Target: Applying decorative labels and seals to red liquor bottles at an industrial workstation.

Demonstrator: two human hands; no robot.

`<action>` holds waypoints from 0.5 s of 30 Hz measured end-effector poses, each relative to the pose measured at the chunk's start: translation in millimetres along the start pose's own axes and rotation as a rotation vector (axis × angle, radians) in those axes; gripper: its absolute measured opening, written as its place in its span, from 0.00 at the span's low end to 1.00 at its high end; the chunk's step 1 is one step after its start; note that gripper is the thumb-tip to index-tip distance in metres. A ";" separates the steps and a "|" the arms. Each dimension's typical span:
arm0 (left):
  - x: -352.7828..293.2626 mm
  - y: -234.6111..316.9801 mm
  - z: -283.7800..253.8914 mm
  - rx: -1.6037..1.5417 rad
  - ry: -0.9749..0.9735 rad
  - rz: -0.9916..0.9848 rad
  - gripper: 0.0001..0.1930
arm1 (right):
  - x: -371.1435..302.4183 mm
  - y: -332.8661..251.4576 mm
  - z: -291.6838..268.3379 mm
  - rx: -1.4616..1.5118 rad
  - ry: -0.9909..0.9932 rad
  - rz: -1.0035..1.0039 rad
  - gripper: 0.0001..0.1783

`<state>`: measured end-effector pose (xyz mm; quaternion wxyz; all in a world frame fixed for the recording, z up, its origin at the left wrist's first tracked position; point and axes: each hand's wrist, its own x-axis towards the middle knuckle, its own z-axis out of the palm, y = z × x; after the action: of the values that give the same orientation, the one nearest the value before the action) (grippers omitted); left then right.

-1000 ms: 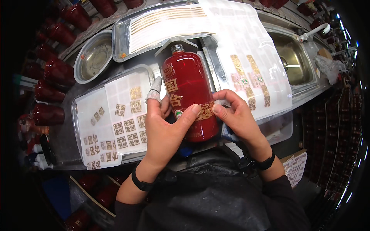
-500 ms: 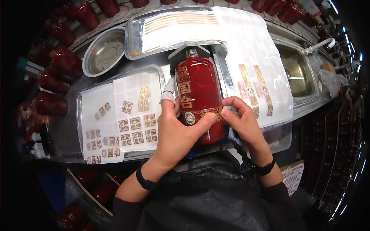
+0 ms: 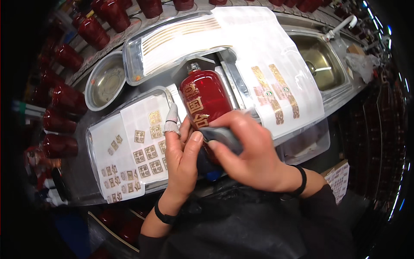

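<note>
A red glass bottle [image 3: 214, 96] with gold characters down its left side lies tilted in front of me, its clear neck pointing away. My left hand [image 3: 181, 159] is closed round the bottle's lower left side; a white finger cot [image 3: 172, 120] covers its index finger. In my right hand [image 3: 256, 153] is a dark grey piece [image 3: 225, 137], perhaps a cloth or soft pad, pressed on the bottle's lower front. The right hand and this piece hide the label band there. Behind the bottle's shoulder stands a grey angled holder [image 3: 179, 77].
To the left, a metal tray [image 3: 90, 149] carries sheets with gold stickers. Another tray [image 3: 129, 64] at the back holds gold strips, beside a round metal bowl [image 3: 92, 99]. A white sheet [image 3: 297, 56] with two ornate strips lies right, near a sink [image 3: 336, 84]. Red bottles [image 3: 64, 101] line the left.
My right hand has come across onto the bottle's lower front, now with the dark grey piece in it. My left thumb has shifted left off the label. The whole view has turned slightly.
</note>
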<state>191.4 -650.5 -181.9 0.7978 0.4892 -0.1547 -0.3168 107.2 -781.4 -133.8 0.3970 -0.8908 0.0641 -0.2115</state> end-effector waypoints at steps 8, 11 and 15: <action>4.9 -3.5 4.8 0.195 -0.007 -0.011 0.30 | -23.7 51.0 -18.4 0.393 0.237 0.553 0.12; 8.5 -4.4 0.1 0.239 0.038 -0.046 0.33 | -27.5 59.7 -16.0 0.399 0.255 0.601 0.12; 10.8 -5.5 7.2 0.258 0.047 -0.032 0.38 | -21.5 29.0 -12.4 0.520 0.228 0.444 0.13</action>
<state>193.6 -664.3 -184.0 0.7265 0.5975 -0.1675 -0.2954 84.1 -803.4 -154.7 0.6369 -0.6952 0.2438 -0.2273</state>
